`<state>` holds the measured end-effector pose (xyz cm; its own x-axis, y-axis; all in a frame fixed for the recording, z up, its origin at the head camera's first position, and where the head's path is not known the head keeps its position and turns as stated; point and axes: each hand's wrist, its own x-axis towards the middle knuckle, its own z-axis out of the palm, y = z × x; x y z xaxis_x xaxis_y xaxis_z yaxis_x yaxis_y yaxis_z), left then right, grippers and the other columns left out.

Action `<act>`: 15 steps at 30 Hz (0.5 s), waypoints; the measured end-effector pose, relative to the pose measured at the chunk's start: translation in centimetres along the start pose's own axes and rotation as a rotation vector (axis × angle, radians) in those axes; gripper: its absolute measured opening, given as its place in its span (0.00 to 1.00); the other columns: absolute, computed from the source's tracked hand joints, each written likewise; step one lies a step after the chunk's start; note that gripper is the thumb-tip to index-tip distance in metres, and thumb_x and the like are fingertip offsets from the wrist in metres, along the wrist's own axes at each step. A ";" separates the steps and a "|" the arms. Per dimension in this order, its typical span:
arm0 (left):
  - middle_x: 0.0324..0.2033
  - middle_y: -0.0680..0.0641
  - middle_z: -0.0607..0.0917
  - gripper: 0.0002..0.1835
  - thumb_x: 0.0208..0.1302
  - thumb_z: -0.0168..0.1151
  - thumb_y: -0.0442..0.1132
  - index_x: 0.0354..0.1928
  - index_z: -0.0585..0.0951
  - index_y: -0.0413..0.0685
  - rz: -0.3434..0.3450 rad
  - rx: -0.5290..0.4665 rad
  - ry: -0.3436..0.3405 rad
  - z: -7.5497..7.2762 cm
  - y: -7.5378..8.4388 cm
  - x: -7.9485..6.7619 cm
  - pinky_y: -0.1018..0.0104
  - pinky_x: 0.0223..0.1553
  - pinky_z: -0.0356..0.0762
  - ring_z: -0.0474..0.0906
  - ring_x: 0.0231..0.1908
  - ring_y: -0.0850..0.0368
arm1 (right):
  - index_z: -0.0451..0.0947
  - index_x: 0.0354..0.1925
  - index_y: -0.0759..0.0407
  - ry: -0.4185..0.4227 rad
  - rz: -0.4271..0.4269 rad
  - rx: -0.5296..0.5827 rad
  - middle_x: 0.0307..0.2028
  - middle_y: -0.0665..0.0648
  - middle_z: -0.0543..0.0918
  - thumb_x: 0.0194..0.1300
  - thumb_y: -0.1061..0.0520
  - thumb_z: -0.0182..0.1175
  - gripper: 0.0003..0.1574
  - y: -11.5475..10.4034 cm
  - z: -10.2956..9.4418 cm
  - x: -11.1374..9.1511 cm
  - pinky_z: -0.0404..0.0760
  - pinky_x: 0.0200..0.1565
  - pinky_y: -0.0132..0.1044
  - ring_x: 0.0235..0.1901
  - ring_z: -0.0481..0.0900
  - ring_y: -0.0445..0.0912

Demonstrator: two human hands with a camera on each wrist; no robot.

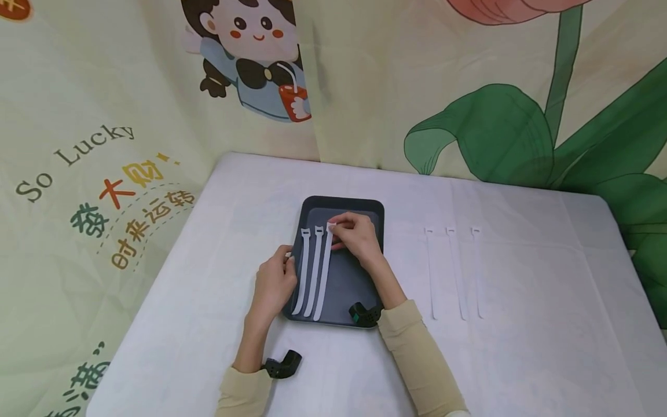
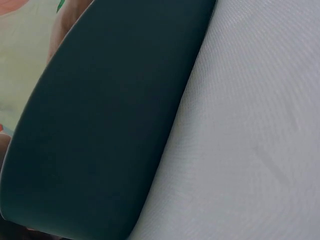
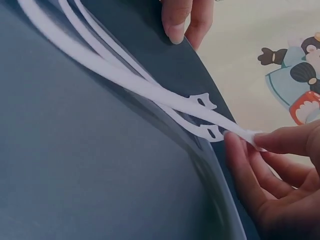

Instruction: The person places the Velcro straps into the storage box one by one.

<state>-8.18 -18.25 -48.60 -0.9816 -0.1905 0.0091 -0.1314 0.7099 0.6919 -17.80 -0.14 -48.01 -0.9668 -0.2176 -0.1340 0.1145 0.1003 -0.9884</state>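
Observation:
A dark rectangular tray [image 1: 349, 289] lies on the table, with three white slotted-head strap ties in it. They lie side by side lengthwise along its left part: the left tie [image 1: 302, 272], the middle tie [image 1: 315, 269] and the right-hand tie [image 1: 324, 278]. My right hand [image 1: 359, 237] pinches the head end of the right-hand tie between thumb and fingers. In the right wrist view that tie [image 3: 135, 82] crosses over the other two. My left hand [image 1: 274, 282] grips the tray's left edge; its thumb [image 3: 176, 31] shows at the rim in the right wrist view.
To the right of the tray, three more white ties, a near one [image 1: 430, 272], a middle one [image 1: 457, 272] and a far one [image 1: 476, 272], lie spaced apart on the white table [image 1: 547, 289]. A printed cloth [image 1: 359, 87] hangs behind the table.

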 end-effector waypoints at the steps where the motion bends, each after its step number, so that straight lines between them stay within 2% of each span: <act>1: 0.39 0.35 0.89 0.17 0.75 0.51 0.32 0.61 0.79 0.36 0.001 -0.002 0.000 0.0 0.0 0.0 0.57 0.31 0.77 0.83 0.31 0.48 | 0.85 0.48 0.65 -0.005 0.001 0.002 0.38 0.66 0.88 0.70 0.62 0.64 0.11 0.1 0.0 0.0 0.88 0.36 0.46 0.29 0.88 0.49; 9: 0.39 0.35 0.89 0.17 0.76 0.51 0.32 0.61 0.79 0.36 0.011 -0.005 0.006 0.0 0.0 -0.1 0.57 0.30 0.77 0.83 0.31 0.47 | 0.85 0.48 0.66 -0.023 0.016 0.011 0.37 0.66 0.89 0.69 0.64 0.63 0.10 0.6 -0.1 0.3 0.88 0.36 0.44 0.32 0.89 0.54; 15: 0.41 0.33 0.89 0.17 0.76 0.50 0.32 0.61 0.78 0.35 0.005 -0.002 0.001 -0.1 0.2 -0.1 0.54 0.32 0.79 0.84 0.32 0.47 | 0.85 0.48 0.67 -0.042 0.007 -0.039 0.37 0.67 0.88 0.70 0.64 0.63 0.11 0.8 0.0 0.3 0.88 0.35 0.43 0.33 0.89 0.57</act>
<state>-8.06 -18.17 -48.43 -0.9822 -0.1876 0.0130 -0.1264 0.7097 0.6931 -18.00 -0.09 -48.81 -0.9553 -0.2577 -0.1449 0.1116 0.1395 -0.9839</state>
